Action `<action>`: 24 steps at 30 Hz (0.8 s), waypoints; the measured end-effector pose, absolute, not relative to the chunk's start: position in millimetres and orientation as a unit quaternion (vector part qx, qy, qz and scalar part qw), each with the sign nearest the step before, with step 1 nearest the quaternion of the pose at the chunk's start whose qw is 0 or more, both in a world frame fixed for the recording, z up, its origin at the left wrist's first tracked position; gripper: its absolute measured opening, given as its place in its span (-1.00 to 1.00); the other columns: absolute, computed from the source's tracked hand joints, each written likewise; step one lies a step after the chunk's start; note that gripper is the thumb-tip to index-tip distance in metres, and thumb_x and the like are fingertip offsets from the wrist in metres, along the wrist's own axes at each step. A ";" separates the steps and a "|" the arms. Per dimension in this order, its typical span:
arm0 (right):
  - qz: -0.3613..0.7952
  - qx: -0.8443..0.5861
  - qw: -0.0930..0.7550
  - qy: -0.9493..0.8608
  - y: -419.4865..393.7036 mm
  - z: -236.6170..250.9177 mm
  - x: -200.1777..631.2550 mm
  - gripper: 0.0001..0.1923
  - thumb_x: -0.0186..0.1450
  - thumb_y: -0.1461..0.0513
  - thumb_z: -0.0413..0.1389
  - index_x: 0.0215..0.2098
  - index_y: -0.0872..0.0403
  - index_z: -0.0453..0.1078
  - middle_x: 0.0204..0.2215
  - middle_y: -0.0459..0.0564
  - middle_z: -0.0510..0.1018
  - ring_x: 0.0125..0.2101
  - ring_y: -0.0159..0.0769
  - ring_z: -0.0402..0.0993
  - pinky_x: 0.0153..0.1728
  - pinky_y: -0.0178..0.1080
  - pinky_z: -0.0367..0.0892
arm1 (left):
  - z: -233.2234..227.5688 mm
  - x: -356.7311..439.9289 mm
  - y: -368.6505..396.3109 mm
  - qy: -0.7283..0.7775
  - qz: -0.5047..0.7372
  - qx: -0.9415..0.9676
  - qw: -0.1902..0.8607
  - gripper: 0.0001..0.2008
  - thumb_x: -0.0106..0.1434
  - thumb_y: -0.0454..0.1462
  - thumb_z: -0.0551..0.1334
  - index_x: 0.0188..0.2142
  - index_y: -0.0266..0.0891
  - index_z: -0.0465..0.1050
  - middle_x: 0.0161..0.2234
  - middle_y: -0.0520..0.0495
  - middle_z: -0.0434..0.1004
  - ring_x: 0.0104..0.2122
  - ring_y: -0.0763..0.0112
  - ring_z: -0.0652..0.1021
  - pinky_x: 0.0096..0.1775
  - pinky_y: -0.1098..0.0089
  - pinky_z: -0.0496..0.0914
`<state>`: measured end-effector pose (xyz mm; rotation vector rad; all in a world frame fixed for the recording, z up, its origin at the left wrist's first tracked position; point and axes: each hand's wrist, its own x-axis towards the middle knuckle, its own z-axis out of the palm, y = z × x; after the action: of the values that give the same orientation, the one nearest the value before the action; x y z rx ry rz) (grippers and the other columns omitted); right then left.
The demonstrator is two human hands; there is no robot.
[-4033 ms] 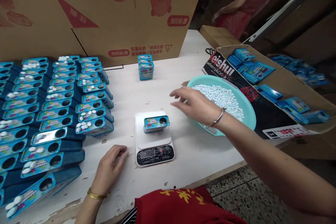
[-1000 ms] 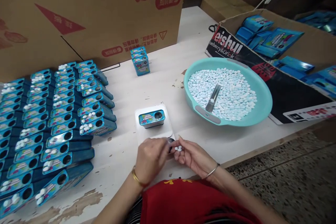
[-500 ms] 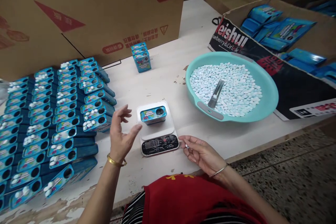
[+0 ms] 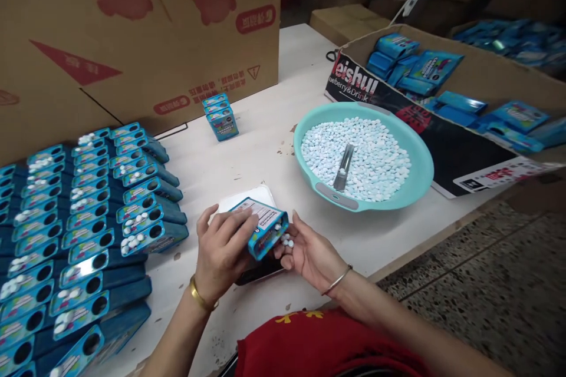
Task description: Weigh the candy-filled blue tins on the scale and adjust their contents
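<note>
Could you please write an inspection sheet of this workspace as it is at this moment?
Surface: white table, paint worn at the near edge.
Job's things: blue tin tilted, face down, above white tablets; scale mostly hidden under the hands.
Clutter: rows of blue tins at the left; small stack of tins; teal basin of tablets with a metal scoop.
Grippers: left hand grips the tin; right hand cupped, palm up, holds the tablets.
Cables: nothing seen.
Surroundings: large cardboard carton behind; open box of tins at the right; speckled floor.
</note>
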<state>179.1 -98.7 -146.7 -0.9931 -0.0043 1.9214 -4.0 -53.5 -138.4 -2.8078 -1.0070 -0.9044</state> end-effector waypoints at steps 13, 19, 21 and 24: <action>0.787 -0.388 0.477 0.043 -88.4 -137.5 168.7 -0.69 0.41 0.19 -0.11 -0.36 0.19 0.36 -0.57 -0.07 0.43 -0.64 -0.45 0.36 -0.67 -0.41 0.15 | -142.4 -12.9 -57.8 -0.321 -0.306 -0.893 0.085 -0.70 0.23 -0.38 0.13 -0.05 -0.19 0.40 -0.14 -0.14 0.58 -0.14 0.25 0.52 0.12 0.05 0.12; 0.797 -0.386 0.462 0.053 -89.5 -144.5 161.5 -0.67 0.39 0.18 -0.08 -0.36 0.22 0.40 -0.59 -0.05 0.45 -0.66 -0.47 0.35 -0.69 -0.42 0.15 | -146.7 -17.2 -61.6 -0.329 -0.314 -0.888 0.070 -0.64 0.22 -0.38 0.12 0.01 -0.14 0.40 -0.10 -0.14 0.57 -0.12 0.24 0.52 0.15 0.05 0.10; 0.798 -0.376 0.469 0.041 -91.4 -151.7 159.3 -0.67 0.36 0.13 -0.03 -0.34 0.21 0.42 -0.59 -0.05 0.45 -0.65 -0.47 0.35 -0.70 -0.43 0.15 | -147.4 -24.7 -63.5 -0.338 -0.330 -0.880 0.047 -0.53 0.17 -0.37 0.14 0.07 -0.03 0.37 -0.07 -0.08 0.56 -0.13 0.24 0.54 0.16 0.04 0.11; 0.828 -0.347 0.439 -0.025 -73.7 -166.8 173.4 -0.64 0.29 -0.03 0.05 -0.28 0.09 0.45 -0.53 -0.05 0.49 -0.60 -0.41 0.41 -0.68 -0.40 0.22 | -160.5 -29.0 -41.5 -0.426 -0.372 -0.820 -0.088 -0.39 0.04 -0.25 0.18 0.08 0.34 0.30 -0.07 0.15 0.55 -0.18 0.17 0.57 0.07 -0.03 0.27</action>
<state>173.4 -73.7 -166.8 -0.8626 -0.0615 2.0572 -29.0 -41.5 -160.5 -2.7318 -1.4197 -1.2375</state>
